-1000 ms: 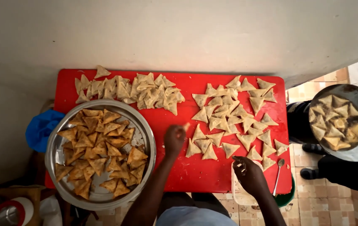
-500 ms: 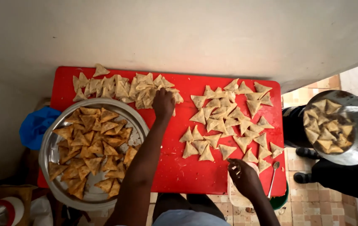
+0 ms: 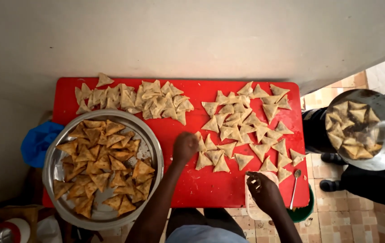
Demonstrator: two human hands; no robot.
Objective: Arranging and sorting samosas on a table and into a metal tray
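- The left hand is curled into a loose fist over the red table; the view is blurred there, so I cannot tell whether its fingers pinch anything.
- It sits just left of the nearest pale, uncooked triangular pastries, touching or almost touching the one at the edge of that group.
- The right hand rests at the near edge of the table with its fingers bent and drawn together over a small white container; what they grip, if anything, is hidden.
- A metal spoon lies just right of that hand, over a green bowl.
- The uncooked pastries spread across the right half of the table; a second pale batch lies along the far left edge.
- A round metal tray of browned, fried pastries sits at the near left, overhanging the table.
- A blue cloth lies left of the tray.
- At the right, off the table, a metal pan holds more pastries, above another person's dark shoes.
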